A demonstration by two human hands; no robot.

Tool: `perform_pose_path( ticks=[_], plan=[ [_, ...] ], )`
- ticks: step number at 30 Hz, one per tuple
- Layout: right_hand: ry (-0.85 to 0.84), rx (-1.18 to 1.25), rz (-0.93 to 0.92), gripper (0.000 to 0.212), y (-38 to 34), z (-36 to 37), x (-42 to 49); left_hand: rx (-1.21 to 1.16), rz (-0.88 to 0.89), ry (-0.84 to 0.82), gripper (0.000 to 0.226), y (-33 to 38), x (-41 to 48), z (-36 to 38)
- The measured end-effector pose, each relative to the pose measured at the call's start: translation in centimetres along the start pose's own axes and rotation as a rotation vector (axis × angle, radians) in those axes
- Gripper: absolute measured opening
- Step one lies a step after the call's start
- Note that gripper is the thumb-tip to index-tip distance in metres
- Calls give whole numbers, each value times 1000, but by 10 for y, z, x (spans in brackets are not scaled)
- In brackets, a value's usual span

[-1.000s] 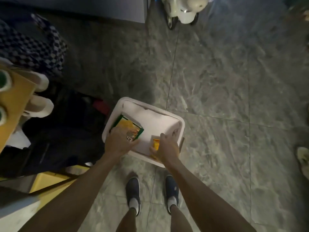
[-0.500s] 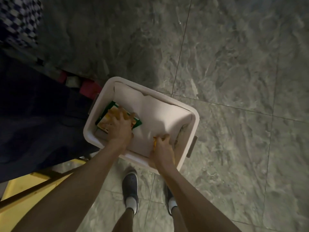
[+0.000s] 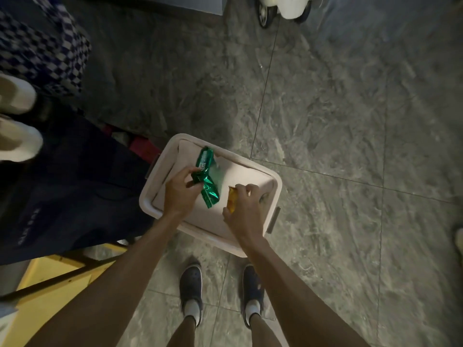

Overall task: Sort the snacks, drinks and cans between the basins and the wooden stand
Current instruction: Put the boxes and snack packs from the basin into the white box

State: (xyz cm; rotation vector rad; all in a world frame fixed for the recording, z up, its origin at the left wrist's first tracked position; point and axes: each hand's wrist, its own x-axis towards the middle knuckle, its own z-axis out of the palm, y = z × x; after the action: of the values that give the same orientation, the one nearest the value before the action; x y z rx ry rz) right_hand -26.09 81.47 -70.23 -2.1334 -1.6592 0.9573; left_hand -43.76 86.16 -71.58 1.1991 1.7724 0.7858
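Note:
A pale plastic basin (image 3: 271, 175) stands on the stone floor in front of my feet. My left hand (image 3: 179, 191) pinches a shiny green snack packet (image 3: 208, 180) by its edge and holds it above the basin's left half. My right hand (image 3: 245, 209) grips a small orange snack packet (image 3: 231, 202) over the basin's right half; my fingers hide most of it. The basin's bare floor shows between and behind my hands.
A dark cloth-covered bulk (image 3: 70, 186) sits left of the basin, with white shoes (image 3: 15, 118) and checked fabric (image 3: 42, 53) above it. A yellow wooden surface (image 3: 50, 291) lies at lower left. A small white wheeled vehicle (image 3: 283, 6) stands at the top.
Both hands have lifted out of the basin with their packets. The green packet now hangs crumpled from my left fingers, where before it lay flat under my hand.

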Motion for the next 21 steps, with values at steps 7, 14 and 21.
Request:
perform_pose_path(
  ticks=[7,14,21],
  plan=[
    [105,54,-67,59,-47,-89,-35,-121,11,13,34,77,-51,-41],
    [132,122,-196,70,-125,-185,-89,-253,60,60,29,181,-117,-132],
    [95,200,-470,69,-218,-261,-136,-343,155,259,23,248,-188,-240]
  ],
)
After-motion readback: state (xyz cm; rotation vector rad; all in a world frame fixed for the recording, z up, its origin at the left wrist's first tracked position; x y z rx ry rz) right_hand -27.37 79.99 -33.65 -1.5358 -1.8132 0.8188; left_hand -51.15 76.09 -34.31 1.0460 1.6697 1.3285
